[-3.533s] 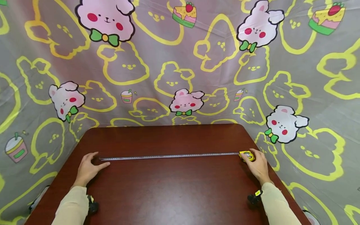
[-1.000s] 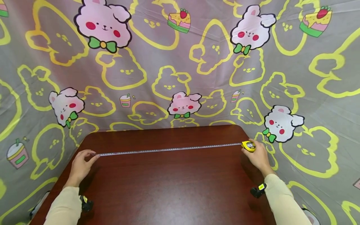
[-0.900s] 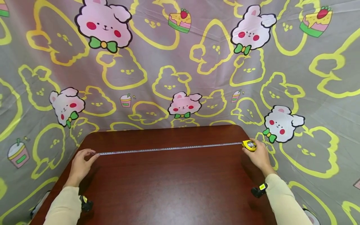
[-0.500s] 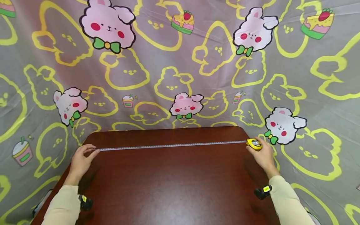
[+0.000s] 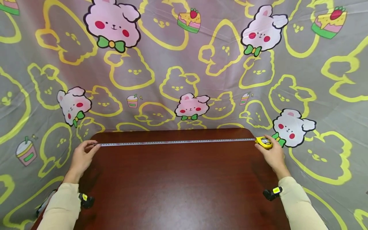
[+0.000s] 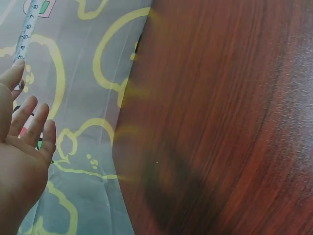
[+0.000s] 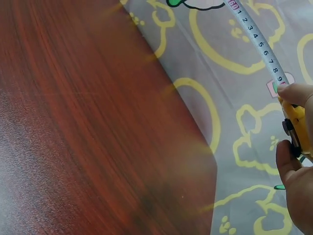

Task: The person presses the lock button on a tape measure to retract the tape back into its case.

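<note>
A yellow tape measure (image 5: 264, 142) sits in my right hand (image 5: 274, 155), whose fingers and thumb grip its case. From it a long white blade (image 5: 178, 141) runs straight across to the left. My left hand (image 5: 81, 158) pinches the blade's free end between thumb and index finger, the end hook mostly hidden. In the left wrist view, the blade (image 6: 28, 30) shows its low numbers beyond the fingertips, and the other fingers are spread loosely. The right wrist view shows the blade (image 7: 259, 39) entering the case beside my thumb, with the case (image 7: 296, 125) partly hidden by the hand.
A dark red-brown wooden table (image 5: 178, 182) with rounded far corners lies beneath the blade. Grey cloth (image 5: 161, 57) printed with cartoon rabbits hangs behind it and along both sides. Black wrist cameras (image 5: 86, 201) are strapped over the cream sleeves (image 5: 61, 204).
At first my left hand was open around the blade's end; it now pinches it. Both hands have risen in view and moved farther apart, with more blade showing between them.
</note>
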The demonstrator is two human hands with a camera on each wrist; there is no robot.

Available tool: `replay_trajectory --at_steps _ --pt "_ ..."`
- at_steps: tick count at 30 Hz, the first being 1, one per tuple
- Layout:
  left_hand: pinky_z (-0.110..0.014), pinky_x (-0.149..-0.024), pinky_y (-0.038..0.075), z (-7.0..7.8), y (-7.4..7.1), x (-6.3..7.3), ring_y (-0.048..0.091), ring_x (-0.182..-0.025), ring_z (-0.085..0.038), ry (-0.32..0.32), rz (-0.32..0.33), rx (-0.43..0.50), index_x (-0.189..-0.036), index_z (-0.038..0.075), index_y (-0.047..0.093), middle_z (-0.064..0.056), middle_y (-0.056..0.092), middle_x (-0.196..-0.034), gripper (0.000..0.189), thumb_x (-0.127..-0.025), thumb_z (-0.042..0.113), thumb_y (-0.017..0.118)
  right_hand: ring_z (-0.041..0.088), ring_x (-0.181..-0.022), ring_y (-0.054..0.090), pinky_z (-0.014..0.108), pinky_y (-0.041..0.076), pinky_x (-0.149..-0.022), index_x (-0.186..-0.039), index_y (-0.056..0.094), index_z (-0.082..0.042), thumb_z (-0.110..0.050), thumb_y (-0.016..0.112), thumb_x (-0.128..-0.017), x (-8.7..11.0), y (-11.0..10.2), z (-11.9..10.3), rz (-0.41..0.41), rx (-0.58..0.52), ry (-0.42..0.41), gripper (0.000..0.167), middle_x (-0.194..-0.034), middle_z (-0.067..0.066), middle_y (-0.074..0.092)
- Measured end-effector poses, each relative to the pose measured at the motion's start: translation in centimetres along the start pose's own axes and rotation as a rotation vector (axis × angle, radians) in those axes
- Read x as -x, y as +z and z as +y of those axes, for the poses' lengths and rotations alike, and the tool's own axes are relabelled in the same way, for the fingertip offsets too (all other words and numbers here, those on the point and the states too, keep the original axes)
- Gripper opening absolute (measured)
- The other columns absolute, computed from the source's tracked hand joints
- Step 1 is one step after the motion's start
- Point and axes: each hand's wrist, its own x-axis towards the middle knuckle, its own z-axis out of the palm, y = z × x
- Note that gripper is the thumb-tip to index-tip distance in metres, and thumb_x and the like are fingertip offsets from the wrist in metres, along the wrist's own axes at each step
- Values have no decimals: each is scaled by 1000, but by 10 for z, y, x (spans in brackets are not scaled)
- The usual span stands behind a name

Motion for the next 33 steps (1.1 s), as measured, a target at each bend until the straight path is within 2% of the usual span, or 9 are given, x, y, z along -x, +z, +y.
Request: replay_trajectory --at_steps 3,7,11,14,18,22,25,27,33 --pt "-14 -74 39 0 -2 -1 45 -97 12 -12 5 -4 -126 -6 62 -25 61 -126 38 -104 25 66 42 -116 49 50 39 -92 -149 52 -3 -29 80 -93 -1 -1 -3 -15 -20 -6 68 -136 28 53" --pt "-12 -73 41 4 -5 -3 47 -96 12 -20 13 25 -126 -6 61 -24 63 -121 38 -104 25 65 42 -117 48 42 40 -89 -150 50 -1 -29 79 -93 -3 -2 -5 -28 -42 -19 70 -136 29 52" --pt "-11 -74 42 9 -8 -6 49 -97 10 -41 26 58 -127 -6 60 -10 63 -117 41 -104 28 64 44 -117 50 37 40 -87 -151 48 1 -29 79 -94 -6 -5 -5 -26 -24 -42 72 -137 33 52" --pt "-11 -74 42 13 -9 -9 49 -97 10 -51 29 58 -127 -6 60 -8 64 -117 42 -104 29 65 48 -121 49 46 43 -97 -150 48 4 -24 78 -94 -6 -6 -5 -23 -3 -90 69 -140 35 51" --pt "-10 -75 42 13 -9 -11 50 -97 11 -31 26 73 -124 -6 61 -7 64 -120 39 -104 26 66 55 -129 44 65 35 -105 -147 49 8 -16 75 -95 -6 -7 -7 -1 39 -159 63 -143 38 46" --pt "-9 -77 42 12 -8 -11 51 -98 11 -11 26 109 -122 -7 60 8 61 -117 37 -103 24 68 57 -129 42 67 33 -106 -145 49 12 -11 72 -95 -6 -5 -9 34 48 -185 59 -140 40 45" --pt "-9 -77 42 11 -8 -11 52 -98 10 -4 31 128 -120 -8 60 15 59 -114 36 -102 22 69 58 -128 40 67 32 -105 -145 46 15 -7 70 -96 -6 -3 -11 32 24 -190 59 -139 41 42" --pt "-9 -78 41 10 -7 -11 51 -98 10 9 37 129 -118 -9 61 14 59 -114 34 -102 20 70 58 -129 38 67 31 -106 -147 42 16 -6 67 -98 -5 -1 -11 20 10 -184 59 -140 42 39" --pt "-8 -80 40 8 -5 -11 51 -97 13 53 48 103 -114 -9 63 -4 60 -118 29 -101 16 71 60 -135 29 64 22 -114 -151 30 19 1 56 -103 -5 -1 -12 -19 -44 -168 58 -147 44 26"
